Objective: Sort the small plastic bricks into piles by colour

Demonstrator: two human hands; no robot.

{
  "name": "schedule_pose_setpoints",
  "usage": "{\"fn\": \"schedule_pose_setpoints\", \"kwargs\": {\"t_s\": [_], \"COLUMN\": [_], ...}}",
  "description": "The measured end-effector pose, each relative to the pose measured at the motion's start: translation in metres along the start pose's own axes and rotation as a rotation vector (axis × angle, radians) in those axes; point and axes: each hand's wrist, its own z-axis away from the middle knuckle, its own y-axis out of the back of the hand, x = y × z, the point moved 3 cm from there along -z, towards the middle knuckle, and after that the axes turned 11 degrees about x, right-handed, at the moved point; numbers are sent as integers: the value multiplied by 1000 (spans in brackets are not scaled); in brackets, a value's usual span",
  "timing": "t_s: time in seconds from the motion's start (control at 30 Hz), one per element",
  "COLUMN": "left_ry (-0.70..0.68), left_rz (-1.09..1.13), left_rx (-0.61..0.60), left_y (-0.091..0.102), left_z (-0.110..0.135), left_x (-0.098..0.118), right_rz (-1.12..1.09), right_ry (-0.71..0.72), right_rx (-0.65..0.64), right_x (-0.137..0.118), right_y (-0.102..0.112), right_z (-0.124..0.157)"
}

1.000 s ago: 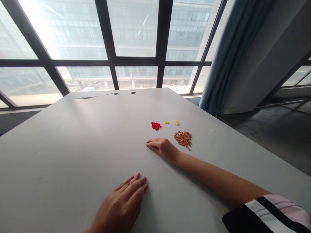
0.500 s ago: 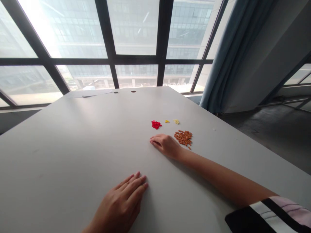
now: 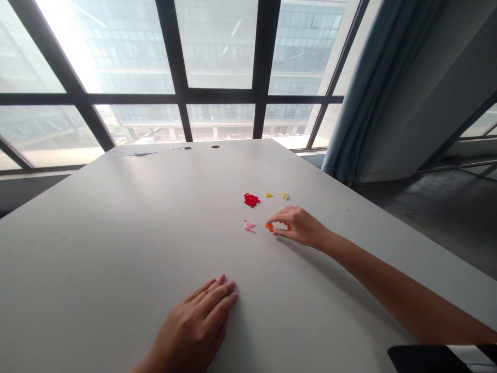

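Note:
My left hand lies flat on the white table, fingers stretched out and close together, holding nothing. My right hand arches low over the table farther off, with thumb and fingers apart. By its fingertips is a small cluster of bright orange pieces. Through the gap between thumb and fingers a few brownish-orange pieces show; the hand hides the rest of that pile. Left of this hand a few small pink pieces lie scattered.
Behind the right hand sit a red pile, a few yellow pieces and a pale yellow group. A flat sheet and two round holes are at the far edge. Windows stand beyond, with a blue curtain on the right.
My right hand has moved right, from over the pink and bright orange pieces, uncovering them. It now covers most of the brownish-orange pile, its fingers parted. My left hand stays put.

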Motion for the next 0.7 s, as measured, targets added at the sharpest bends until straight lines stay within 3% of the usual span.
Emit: {"fn": "schedule_pose_setpoints", "kwargs": {"t_s": [0.27, 0.47, 0.6, 0.7], "left_ry": [19, 18, 3, 7], "left_rz": [18, 4, 0, 0], "left_rx": [20, 11, -3, 10], "left_y": [-1, 0, 0, 0], "left_z": [0, 0, -1, 0], "left_x": [-1, 0, 0, 1], "right_rz": [-12, -22, 17, 23], "right_ry": [-7, 67, 36, 41], "right_rx": [259, 254, 347, 298], "right_x": [-1, -22, -19, -17], "right_y": [-21, -33, -36, -41], "right_z": [-3, -11, -19, -28]}}
